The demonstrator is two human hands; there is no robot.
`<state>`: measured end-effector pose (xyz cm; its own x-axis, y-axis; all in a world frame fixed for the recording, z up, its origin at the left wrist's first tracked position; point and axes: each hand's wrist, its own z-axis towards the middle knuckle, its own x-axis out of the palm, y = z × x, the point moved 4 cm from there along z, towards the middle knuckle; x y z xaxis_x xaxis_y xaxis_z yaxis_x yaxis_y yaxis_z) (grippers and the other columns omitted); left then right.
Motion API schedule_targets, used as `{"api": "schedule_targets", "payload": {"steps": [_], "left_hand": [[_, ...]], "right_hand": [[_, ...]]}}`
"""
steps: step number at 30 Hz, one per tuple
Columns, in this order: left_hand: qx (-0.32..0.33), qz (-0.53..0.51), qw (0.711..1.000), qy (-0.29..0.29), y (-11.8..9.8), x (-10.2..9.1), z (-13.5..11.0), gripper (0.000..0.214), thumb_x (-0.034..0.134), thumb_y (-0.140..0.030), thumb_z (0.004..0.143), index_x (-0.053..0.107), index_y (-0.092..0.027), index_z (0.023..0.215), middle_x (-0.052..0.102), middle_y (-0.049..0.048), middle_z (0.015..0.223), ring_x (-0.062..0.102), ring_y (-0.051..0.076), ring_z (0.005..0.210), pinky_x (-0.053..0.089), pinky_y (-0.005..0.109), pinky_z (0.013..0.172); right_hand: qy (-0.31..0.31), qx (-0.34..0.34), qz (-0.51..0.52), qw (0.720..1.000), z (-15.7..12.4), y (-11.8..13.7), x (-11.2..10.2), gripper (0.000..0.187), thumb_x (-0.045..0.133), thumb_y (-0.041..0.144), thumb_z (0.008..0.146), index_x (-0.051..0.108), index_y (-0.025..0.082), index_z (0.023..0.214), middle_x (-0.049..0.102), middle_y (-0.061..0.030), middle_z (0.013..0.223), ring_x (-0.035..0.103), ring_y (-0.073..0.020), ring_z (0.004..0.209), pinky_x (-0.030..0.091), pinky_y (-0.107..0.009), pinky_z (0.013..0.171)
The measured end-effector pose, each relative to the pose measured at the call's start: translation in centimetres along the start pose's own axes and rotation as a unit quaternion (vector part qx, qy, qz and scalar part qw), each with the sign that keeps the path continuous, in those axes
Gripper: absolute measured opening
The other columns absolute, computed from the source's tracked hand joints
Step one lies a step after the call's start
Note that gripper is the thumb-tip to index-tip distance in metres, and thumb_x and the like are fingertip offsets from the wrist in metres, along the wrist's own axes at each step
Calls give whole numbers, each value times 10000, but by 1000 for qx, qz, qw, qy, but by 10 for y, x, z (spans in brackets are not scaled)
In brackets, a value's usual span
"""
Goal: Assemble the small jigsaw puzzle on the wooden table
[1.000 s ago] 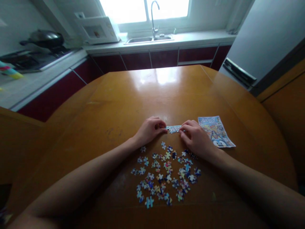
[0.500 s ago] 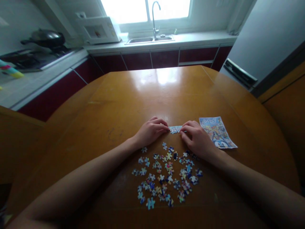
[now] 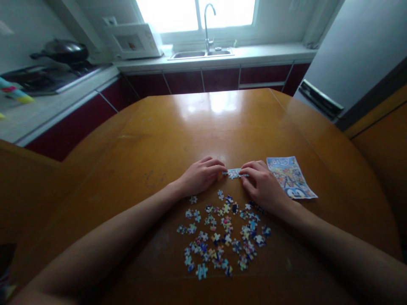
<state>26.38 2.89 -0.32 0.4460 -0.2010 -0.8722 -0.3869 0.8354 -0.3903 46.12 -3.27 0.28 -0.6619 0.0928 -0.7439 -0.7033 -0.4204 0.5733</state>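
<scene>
A short strip of joined jigsaw puzzle pieces [image 3: 234, 173], light blue with lettering, lies flat on the wooden table. At its left end my left hand [image 3: 205, 174] has its fingers curled down and gripping the edge; a bit of a piece pokes out by the fingertips. My right hand [image 3: 261, 183] holds the right end, with thumb and fingers bent and covering part of it. Nearer to me, many loose jigsaw pieces [image 3: 227, 224] are spread between my forearms. Beside my right hand lies a printed picture sheet [image 3: 288, 176], its lower left edge partly behind the hand.
The large wooden table [image 3: 152, 140] has rounded sides. Beyond it run a counter with a sink [image 3: 190, 54], a faucet [image 3: 207, 25] and a white microwave [image 3: 135, 40]. A wok [image 3: 65, 51] sits on the stove at left; a refrigerator [image 3: 352, 55] stands at right.
My left fingertips have shifted slightly at the strip's left end, and a bit more of a piece shows there. The whole view has moved a little; the loose pieces stay as they were.
</scene>
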Motion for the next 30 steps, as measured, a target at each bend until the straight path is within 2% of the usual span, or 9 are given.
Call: {"api": "schedule_targets", "payload": {"steps": [4, 10, 14, 24, 30], "left_hand": [[-26, -36, 998, -52, 1, -5, 0, 269, 420, -115, 969, 646, -197, 1090, 660, 73, 1107, 570, 186, 1041, 487, 368, 954], [-10, -44, 999, -27, 0, -5, -1, 231, 471, -136, 957, 674, -215, 1035, 676, 63, 1069, 573, 191, 985, 498, 366, 903], [-10, -58, 998, -36, 2, -6, -2, 225, 491, -115, 938, 677, -209, 1022, 676, 65, 1051, 571, 191, 971, 499, 366, 893], [4, -81, 995, -52, 3, -8, -2, 230, 501, -85, 926, 682, -195, 1015, 675, 67, 1017, 564, 186, 932, 507, 353, 841], [-21, -78, 995, -53, 3, -7, -2, 241, 508, -63, 899, 676, -177, 1029, 633, 77, 991, 554, 190, 924, 502, 345, 818]], "right_hand": [[2, 2, -2, 1000, -1, -2, 1, 177, 535, 159, 904, 683, 202, 991, 657, -87, 1071, 541, -251, 1042, 470, -432, 942], [16, 7, -26, 1000, -4, 1, 2, 237, 524, 184, 923, 684, 195, 1096, 639, -109, 1174, 531, -273, 1118, 470, -457, 972], [28, 17, -48, 998, -6, 2, 4, 290, 518, 172, 914, 668, 199, 1160, 617, -116, 1241, 512, -287, 1173, 456, -488, 1004], [40, 45, -97, 993, -8, 2, 1, 326, 480, 181, 921, 644, 161, 1203, 582, -125, 1297, 489, -284, 1225, 432, -489, 1048], [53, 41, -108, 992, -9, 2, 3, 331, 479, 187, 922, 637, 177, 1212, 563, -124, 1319, 473, -296, 1241, 436, -512, 1040]]}}
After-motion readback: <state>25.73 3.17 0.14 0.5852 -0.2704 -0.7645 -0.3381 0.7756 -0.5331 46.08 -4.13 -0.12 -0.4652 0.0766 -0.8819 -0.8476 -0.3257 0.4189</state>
